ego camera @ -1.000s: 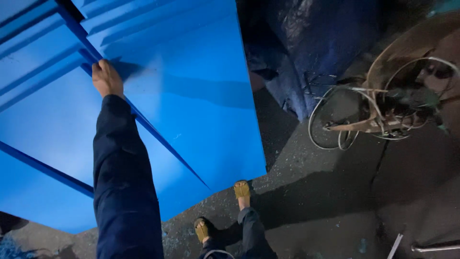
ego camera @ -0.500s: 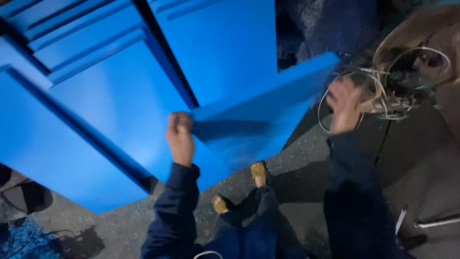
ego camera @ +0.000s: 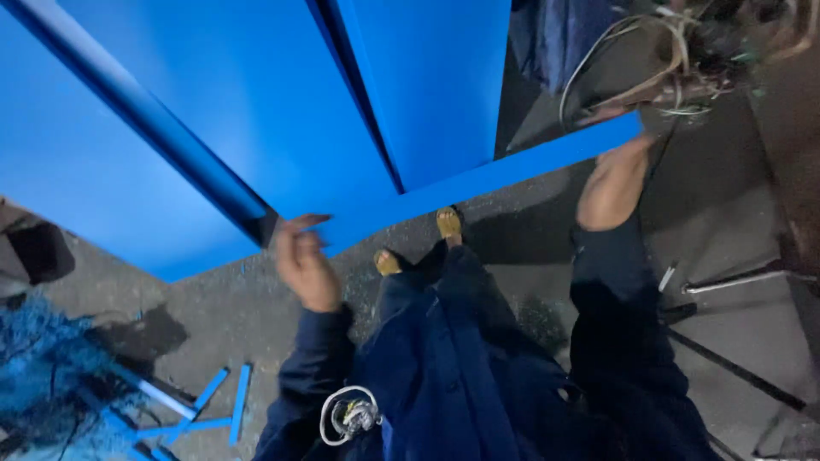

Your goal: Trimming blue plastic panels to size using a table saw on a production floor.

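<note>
Since half a second ago the blue panel (ego camera: pixel 478 183) has swung flatter and lower across the person's front, and both hands have spread wider apart along its near edge. Closest to me, a coil of pale cord with a small metal fitting (ego camera: pixel 350 416) hangs at the waist of the dark blue work clothes, and two feet in yellowish sandals (ego camera: pixel 418 241) stand on the speckled concrete floor (ego camera: pixel 213 307). The left hand (ego camera: pixel 306 263) is up at the panel's lower left end, fingers curled about the edge, though the blur leaves me unsure how firmly it grips. The right hand (ego camera: pixel 612 183) is closed on the far right end of the same long edge, so the panel spans between them just above the feet. Down on the floor to the left lie a few short blue offcut strips (ego camera: pixel 213 405). Behind the held panel, larger blue sheets (ego camera: pixel 213 111) lean side by side, and at the upper right sits a tangle of wire and rusty metal (ego camera: pixel 675 60).
</note>
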